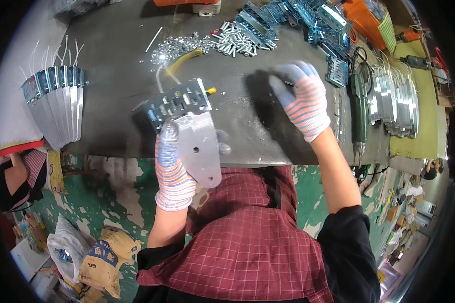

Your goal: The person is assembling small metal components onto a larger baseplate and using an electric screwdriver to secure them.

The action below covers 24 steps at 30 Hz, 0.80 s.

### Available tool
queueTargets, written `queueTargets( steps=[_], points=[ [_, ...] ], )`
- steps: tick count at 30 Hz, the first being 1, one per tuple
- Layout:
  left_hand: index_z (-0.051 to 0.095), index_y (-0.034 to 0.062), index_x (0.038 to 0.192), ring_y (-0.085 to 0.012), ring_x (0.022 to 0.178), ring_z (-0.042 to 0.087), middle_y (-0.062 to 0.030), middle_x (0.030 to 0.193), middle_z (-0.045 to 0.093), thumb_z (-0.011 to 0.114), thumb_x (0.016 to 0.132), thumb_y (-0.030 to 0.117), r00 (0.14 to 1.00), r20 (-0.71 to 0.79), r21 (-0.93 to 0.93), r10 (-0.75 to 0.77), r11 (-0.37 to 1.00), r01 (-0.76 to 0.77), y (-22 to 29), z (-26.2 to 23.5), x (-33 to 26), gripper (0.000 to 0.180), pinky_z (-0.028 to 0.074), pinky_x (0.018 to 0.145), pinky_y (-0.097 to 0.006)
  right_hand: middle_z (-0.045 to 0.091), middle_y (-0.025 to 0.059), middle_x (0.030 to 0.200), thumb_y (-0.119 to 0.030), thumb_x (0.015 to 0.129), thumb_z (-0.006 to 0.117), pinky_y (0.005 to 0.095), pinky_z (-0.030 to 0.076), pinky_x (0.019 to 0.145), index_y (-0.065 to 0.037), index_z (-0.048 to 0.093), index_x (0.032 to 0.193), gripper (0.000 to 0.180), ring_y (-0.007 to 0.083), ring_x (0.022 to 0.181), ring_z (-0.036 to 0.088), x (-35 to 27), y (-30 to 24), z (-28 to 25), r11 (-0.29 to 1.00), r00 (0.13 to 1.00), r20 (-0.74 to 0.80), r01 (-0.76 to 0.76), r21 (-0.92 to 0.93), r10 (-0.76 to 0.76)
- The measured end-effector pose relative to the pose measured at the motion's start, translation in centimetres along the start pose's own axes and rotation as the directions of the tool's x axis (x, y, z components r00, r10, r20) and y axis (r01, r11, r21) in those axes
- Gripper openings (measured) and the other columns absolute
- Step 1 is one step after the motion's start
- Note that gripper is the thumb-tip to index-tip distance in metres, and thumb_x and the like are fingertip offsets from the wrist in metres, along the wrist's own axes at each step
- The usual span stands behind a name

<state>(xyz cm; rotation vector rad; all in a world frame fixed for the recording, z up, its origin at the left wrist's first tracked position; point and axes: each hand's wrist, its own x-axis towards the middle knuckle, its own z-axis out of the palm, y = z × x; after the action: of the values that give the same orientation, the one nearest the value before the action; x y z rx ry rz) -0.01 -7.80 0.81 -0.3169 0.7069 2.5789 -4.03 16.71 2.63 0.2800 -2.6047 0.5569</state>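
Plate [202, 144] with slotted bracket [179, 102] over desk [111, 116], held in our left grip [172, 159]; right grip [304, 96] half-curled, contents we cannot tell. We'd best keep it steady, slotted face toward us.

On my left grip [173, 161] I wear a knit work glove [173, 179], banded in orange, blue and white, with a grey-blue coating [170, 136] over the fingers. My right grip [306, 101] wears its match — same stripes, same coated fingers, a pale cuff [317, 131] at the wrist. My forearms [336, 171] are bare up to loose black sleeves [346, 242]. My burgundy apron [253, 252] is checked with thin pale lines — a narrow black strip [277, 194] runs along one part.
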Motion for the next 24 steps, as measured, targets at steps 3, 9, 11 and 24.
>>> queueTargets(
  steps=[3,9,11,24],
  points=[
    [0.05,0.0025,0.125,-0.0305,0.083,0.065,-0.0152,0.105,0.062,0.056,0.087,0.052,0.981,-0.125,0.113,0.148,0.984,-0.134,1.2,-1.1,-1.1,0.063,0.057,0.067,-0.044,0.063,0.0108,0.088,-0.017,0.08,0.065,0.0405,0.048,0.077,-0.008,0.065,0.091,0.014,0.0327,0.085,0.059,5.1,-3.7,1.0,0.96,0.973,0.106,0.181,0.212,-0.207],
    [0.049,0.0035,0.126,-0.0304,0.082,0.064,-0.0146,0.101,0.062,0.057,0.085,0.056,0.952,-0.189,0.067,0.241,0.97,-0.233,0.7,-2.7,-2.1,0.067,0.055,0.067,-0.045,0.066,0.0124,0.102,-0.01,0.076,0.063,0.041,0.053,0.078,-0.01,0.065,0.105,0.029,0.031,0.097,0.064,15.7,-9.9,6.9,0.941,0.818,0.517,0.331,-0.064,-0.252],
    [0.048,0.0029,0.125,-0.0315,0.087,0.065,-0.0164,0.102,0.061,0.056,0.085,0.058,0.954,-0.165,0.124,0.251,0.965,-0.232,0.7,-2.2,-1.9,0.068,0.056,0.073,-0.046,0.068,0.0162,0.101,-0.008,0.075,0.062,0.0412,0.054,0.075,-0.005,0.068,0.104,0.03,0.0322,0.093,0.066,18.8,-9.8,10.3,0.952,0.773,0.609,0.291,-0.091,-0.178],
    [0.045,0.0033,0.132,-0.0346,0.089,0.065,-0.0138,0.119,0.057,0.057,0.088,0.05,0.989,-0.078,0.098,0.124,0.988,-0.116,1.9,-2.8,-1.3,0.065,0.059,0.068,-0.049,0.062,0.0154,0.114,-0.011,0.083,0.057,0.0447,0.051,0.085,-0.013,0.055,0.124,0.042,0.0328,0.106,0.061,19.1,-7.9,13.8,0.971,0.738,0.664,0.227,-0.073,-0.122]
  ],
)
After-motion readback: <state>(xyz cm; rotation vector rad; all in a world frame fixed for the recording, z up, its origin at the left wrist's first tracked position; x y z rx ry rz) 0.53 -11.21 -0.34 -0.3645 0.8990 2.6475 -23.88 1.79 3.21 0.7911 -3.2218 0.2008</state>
